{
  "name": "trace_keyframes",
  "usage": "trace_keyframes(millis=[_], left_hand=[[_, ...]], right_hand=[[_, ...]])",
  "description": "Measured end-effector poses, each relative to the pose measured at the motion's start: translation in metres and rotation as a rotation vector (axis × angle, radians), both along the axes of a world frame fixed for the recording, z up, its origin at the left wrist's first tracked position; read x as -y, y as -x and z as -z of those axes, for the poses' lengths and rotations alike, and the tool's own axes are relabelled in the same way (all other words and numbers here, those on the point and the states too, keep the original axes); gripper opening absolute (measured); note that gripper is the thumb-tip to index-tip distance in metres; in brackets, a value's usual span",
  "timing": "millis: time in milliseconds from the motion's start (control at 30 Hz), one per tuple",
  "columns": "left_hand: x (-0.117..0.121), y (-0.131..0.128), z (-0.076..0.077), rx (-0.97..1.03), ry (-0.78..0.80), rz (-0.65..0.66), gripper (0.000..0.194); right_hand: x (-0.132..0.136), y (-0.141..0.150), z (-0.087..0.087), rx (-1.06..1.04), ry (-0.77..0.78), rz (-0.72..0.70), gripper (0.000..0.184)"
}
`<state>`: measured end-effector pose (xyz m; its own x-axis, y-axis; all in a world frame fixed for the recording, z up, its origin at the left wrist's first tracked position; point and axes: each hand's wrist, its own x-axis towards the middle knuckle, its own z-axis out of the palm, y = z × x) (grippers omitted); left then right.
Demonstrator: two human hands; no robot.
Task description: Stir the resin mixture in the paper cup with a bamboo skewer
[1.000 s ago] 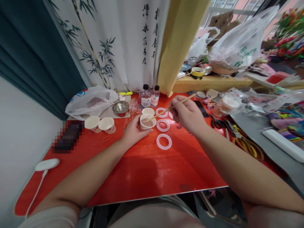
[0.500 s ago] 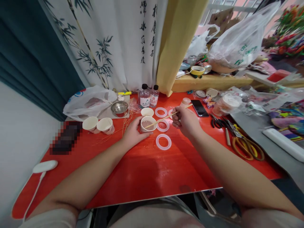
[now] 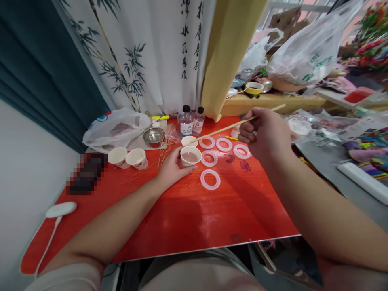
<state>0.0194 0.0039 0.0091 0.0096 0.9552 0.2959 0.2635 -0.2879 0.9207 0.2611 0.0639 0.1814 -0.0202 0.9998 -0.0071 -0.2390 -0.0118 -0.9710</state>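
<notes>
My left hand is wrapped around a white paper cup holding a cloudy pinkish liquid. In my right hand is a thin wooden stick, like a chopstick, slanting down to the left. Its lower tip is out of the liquid, by the far rim of the held cup and in front of a second paper cup. Several translucent ring molds lie on the red table to the right of the held cup. Behind the cups stand two bottles marked A and B.
Two more paper cups stand at the left, near a metal bowl and a white plastic bag. A white device with a cable lies at the left edge. Plastic packaging crowds the right side. Dark reddish smudges mark the table.
My right hand has lifted the chopstick out of the held cup and moved up and to the right. My left hand still grips the cup in nearly the same place.
</notes>
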Motion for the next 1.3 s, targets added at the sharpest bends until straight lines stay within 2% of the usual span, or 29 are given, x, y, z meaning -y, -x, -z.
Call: trace_keyframes(millis=[267,600,733,833,933,1000,1167,1233,1300], left_hand=[[-0.002,0.001,0.004,0.014,-0.007,-0.010,0.068],[0.000,0.001,0.002,0.017,0.006,-0.004,0.067],[-0.001,0.001,0.003,0.016,0.009,-0.008,0.068],[-0.002,0.001,0.003,0.008,0.001,-0.009,0.067],[-0.001,0.001,0.002,0.015,0.005,-0.007,0.068],[-0.001,0.001,0.003,0.017,0.005,-0.003,0.068],[-0.002,0.002,0.007,-0.009,-0.006,0.032,0.072],[-0.002,0.002,0.008,-0.032,-0.005,0.038,0.073],[-0.001,0.003,0.009,-0.058,0.001,0.030,0.074]], right_hand=[[0.008,0.009,-0.036,0.008,-0.073,0.087,0.016],[0.012,0.011,-0.062,0.035,-0.151,0.079,0.018],[0.015,0.012,-0.073,0.061,-0.184,0.149,0.022],[0.014,0.010,-0.075,0.081,-0.222,0.175,0.022],[0.014,0.007,-0.061,0.084,-0.229,0.109,0.019],[0.013,0.007,-0.041,0.102,-0.205,0.073,0.020],[0.013,0.013,0.021,0.222,-0.230,-0.125,0.023],[0.016,0.017,0.037,0.314,-0.284,-0.178,0.025],[0.019,0.018,0.046,0.450,-0.382,-0.223,0.027]])
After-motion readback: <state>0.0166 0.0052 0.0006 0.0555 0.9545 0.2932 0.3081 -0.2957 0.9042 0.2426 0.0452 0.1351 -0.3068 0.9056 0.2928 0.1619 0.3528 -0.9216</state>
